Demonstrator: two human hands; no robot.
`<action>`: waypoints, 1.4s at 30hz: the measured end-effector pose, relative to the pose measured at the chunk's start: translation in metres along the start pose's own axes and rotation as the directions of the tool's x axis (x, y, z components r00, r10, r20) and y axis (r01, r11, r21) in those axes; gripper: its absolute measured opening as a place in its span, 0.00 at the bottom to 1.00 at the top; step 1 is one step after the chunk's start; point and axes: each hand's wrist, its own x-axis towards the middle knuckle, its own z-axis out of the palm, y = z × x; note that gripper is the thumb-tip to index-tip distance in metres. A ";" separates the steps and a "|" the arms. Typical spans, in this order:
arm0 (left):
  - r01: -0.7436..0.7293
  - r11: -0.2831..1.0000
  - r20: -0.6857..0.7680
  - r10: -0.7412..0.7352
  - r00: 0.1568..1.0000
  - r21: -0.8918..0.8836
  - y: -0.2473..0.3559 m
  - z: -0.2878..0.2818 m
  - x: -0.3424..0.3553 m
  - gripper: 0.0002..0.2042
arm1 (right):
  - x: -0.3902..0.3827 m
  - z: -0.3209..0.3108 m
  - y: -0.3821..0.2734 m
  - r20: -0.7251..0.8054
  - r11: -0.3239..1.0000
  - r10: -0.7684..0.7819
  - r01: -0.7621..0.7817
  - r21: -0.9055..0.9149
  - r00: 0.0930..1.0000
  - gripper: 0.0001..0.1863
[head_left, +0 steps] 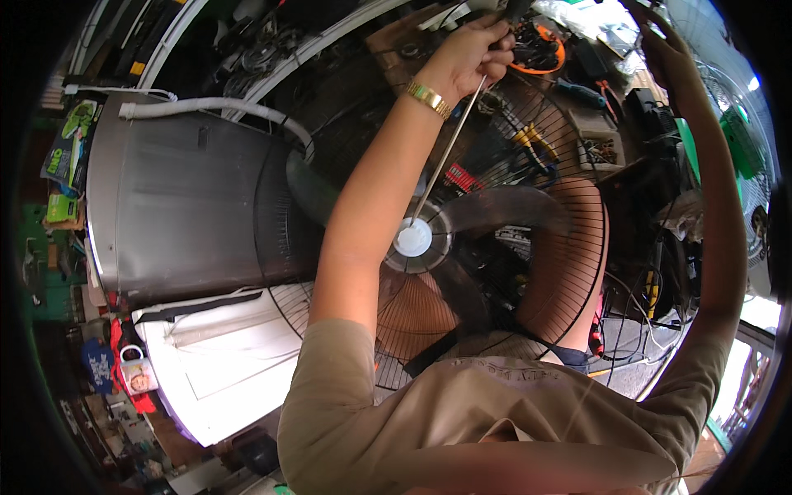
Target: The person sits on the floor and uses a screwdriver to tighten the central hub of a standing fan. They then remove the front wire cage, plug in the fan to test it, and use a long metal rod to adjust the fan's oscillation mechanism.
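My left hand (480, 59), with a gold watch (428, 99) on its wrist, is raised at the top middle with its fingers curled closed. A thin metal rod (450, 153) runs from those fingers down to the pale round hub (412, 238) of a fan. Dark blades (503, 210) surround the hub, behind a black wire grille (601, 247). My right hand (670, 62) is raised at the upper right, away from the fan. It is in shadow near the picture's edge, and its fingers and anything in them are unclear.
Beyond the fan lie yellow-handled pliers (538, 147), an orange-rimmed container (540, 54) and a small tray of parts (600, 148). To the left are a large grey appliance (194, 202) with a hose (214, 104) and a white panel (227, 355). Green fan parts (742, 142) stand far right.
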 end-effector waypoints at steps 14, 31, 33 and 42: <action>0.021 1.000 -0.065 -0.022 0.998 -0.012 0.004 0.010 -0.022 0.06 | 0.018 0.045 -0.124 0.238 0.892 0.147 -0.025 -0.451 0.960 0.25; -0.019 0.993 -0.039 0.024 0.999 0.119 0.017 0.023 -0.026 0.06 | 0.056 -0.001 -0.058 -0.039 0.978 0.209 -0.208 0.031 0.977 0.11; -0.192 0.976 -0.078 0.201 0.976 0.106 0.030 0.033 -0.035 0.07 | 0.035 0.032 -0.059 0.083 0.899 0.247 -0.260 0.351 0.965 0.11; -0.708 0.707 -0.357 0.663 0.658 0.007 0.044 0.115 -0.012 0.02 | -0.106 0.128 -0.099 0.302 0.993 -0.020 -0.016 0.116 0.953 0.22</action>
